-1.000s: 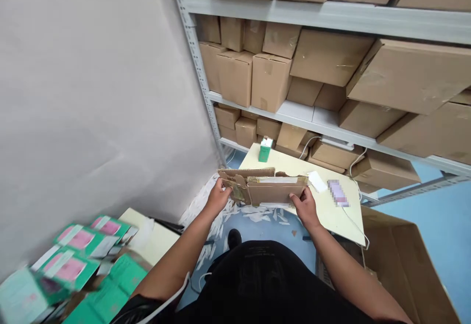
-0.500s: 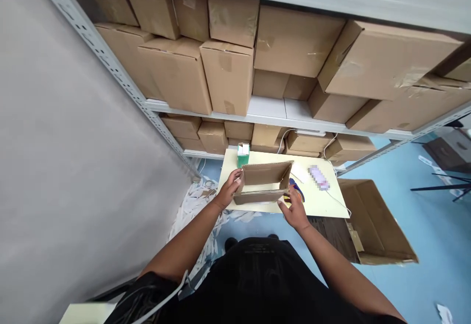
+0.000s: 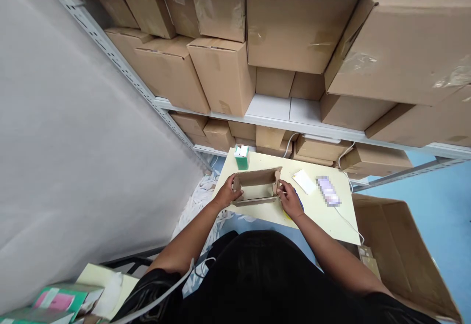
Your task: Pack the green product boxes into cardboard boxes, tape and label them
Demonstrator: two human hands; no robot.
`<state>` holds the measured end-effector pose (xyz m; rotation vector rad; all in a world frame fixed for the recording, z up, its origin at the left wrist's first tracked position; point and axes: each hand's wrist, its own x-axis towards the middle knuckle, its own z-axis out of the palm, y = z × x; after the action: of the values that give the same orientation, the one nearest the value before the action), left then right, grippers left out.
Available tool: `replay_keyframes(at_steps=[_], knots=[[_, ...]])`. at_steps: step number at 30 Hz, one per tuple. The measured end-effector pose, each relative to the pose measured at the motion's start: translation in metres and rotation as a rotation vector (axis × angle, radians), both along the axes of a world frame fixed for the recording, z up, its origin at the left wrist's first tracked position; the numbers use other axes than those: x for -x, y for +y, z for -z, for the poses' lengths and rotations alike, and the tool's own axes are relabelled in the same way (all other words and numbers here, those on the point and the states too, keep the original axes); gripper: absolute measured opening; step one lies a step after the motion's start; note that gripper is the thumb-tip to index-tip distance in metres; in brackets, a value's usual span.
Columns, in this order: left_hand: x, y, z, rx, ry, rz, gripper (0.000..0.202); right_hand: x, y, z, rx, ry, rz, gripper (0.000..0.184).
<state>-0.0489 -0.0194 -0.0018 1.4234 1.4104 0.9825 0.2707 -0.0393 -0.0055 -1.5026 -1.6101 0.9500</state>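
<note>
Between my two hands is a small brown cardboard box (image 3: 255, 177), its top open and the pale table showing through the middle. My left hand (image 3: 227, 194) grips its left end, thumb inside and fingers round the outer wall. At the right end my right hand (image 3: 290, 200) pinches the cardboard edge near a bent flap. Partly under my right hand lies a roundish blue and yellow thing (image 3: 300, 203), mostly hidden. Behind the cardboard box, a small green box (image 3: 242, 158) with white contents stands on the pale yellow table (image 3: 265, 212).
A white pad (image 3: 304, 181) and a blurred-out phone-like object (image 3: 328, 191) with a cable lie on the table's right. Shelves packed with cartons (image 3: 221, 76) rise behind it. A large open carton (image 3: 401, 245) stands at right, paper strips (image 3: 193, 201) cover the floor at left.
The cardboard box has tipped and come closer to the table, and my right hand has shifted its hold to the end flap. My view has turned, bringing green boxes in at lower left.
</note>
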Motion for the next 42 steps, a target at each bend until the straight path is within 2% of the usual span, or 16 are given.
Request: replay_keyframes(at_steps=[3, 6, 9, 12, 15, 19, 22, 25, 27, 30, 33, 35, 39, 42], knots=[[-0.006, 0.001, -0.002, -0.089, 0.173, -0.072, 0.073, -0.01, 0.015, 0.006, -0.005, -0.038, -0.155, 0.045], [-0.005, 0.003, -0.004, -0.174, 0.231, -0.135, 0.052, -0.014, 0.026, 0.009, 0.043, -0.05, -0.225, 0.045], [-0.003, 0.006, -0.002, -0.201, 0.195, -0.138, 0.046, -0.012, 0.033, 0.01, 0.067, -0.067, -0.214, 0.044], [0.0, 0.008, -0.001, -0.186, 0.04, -0.096, 0.051, -0.006, 0.034, 0.009, 0.079, -0.08, -0.157, 0.045], [0.004, 0.012, -0.001, -0.119, -0.078, -0.057, 0.048, 0.0, 0.032, 0.009, 0.092, -0.091, -0.106, 0.047], [0.009, 0.024, 0.003, -0.092, 0.068, 0.008, 0.041, 0.003, 0.024, 0.006, 0.114, -0.09, -0.079, 0.053], [0.012, 0.038, 0.008, -0.123, 0.134, 0.039, 0.043, 0.001, 0.012, -0.002, 0.176, -0.057, -0.131, 0.065], [0.015, 0.046, 0.012, -0.161, 0.102, 0.043, 0.046, 0.004, -0.004, -0.012, 0.247, -0.045, -0.194, 0.076], [0.016, 0.046, 0.013, -0.195, 0.045, 0.063, 0.042, 0.013, -0.013, -0.015, 0.228, -0.072, -0.139, 0.074], [0.018, 0.041, 0.012, -0.194, -0.09, 0.136, 0.032, 0.036, -0.017, -0.011, 0.129, -0.176, 0.129, 0.062], [0.02, 0.035, 0.008, -0.159, -0.193, 0.172, 0.037, 0.059, -0.012, -0.003, 0.117, -0.231, 0.345, 0.056], [0.02, 0.033, 0.006, -0.145, -0.139, 0.153, 0.037, 0.067, -0.008, 0.0, 0.135, -0.236, 0.385, 0.058], [0.015, 0.033, 0.006, -0.151, 0.115, 0.104, 0.017, 0.065, -0.006, -0.002, 0.146, -0.241, 0.38, 0.075], [0.011, 0.032, 0.006, -0.186, 0.213, 0.121, 0.018, 0.056, -0.008, -0.006, 0.085, -0.251, 0.296, 0.068]])
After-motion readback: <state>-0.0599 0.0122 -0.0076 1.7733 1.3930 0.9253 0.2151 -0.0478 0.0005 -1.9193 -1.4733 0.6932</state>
